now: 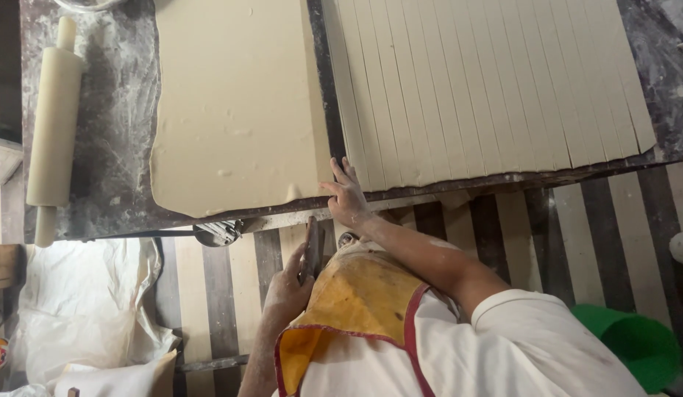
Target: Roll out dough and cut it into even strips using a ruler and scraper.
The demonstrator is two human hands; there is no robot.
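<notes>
The dough (238, 103) looks soft and floppy; right hand (347, 197), fingers spread, presses its bench-edge corner, left hand (288, 287) clamped on a knife (311, 250).

left hand (286, 283): grips dark knife (311, 250) below table edge | right hand (346, 195): fingers rest on cut dough strips (488, 81) | uncut dough sheet (235, 103) beside | rolling pin (54, 125) on floured table (113, 132)

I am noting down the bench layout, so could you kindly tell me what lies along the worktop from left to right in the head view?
Rolling pin → uncut dough sheet → right hand at the bench edge → dough cut into strips.
</notes>
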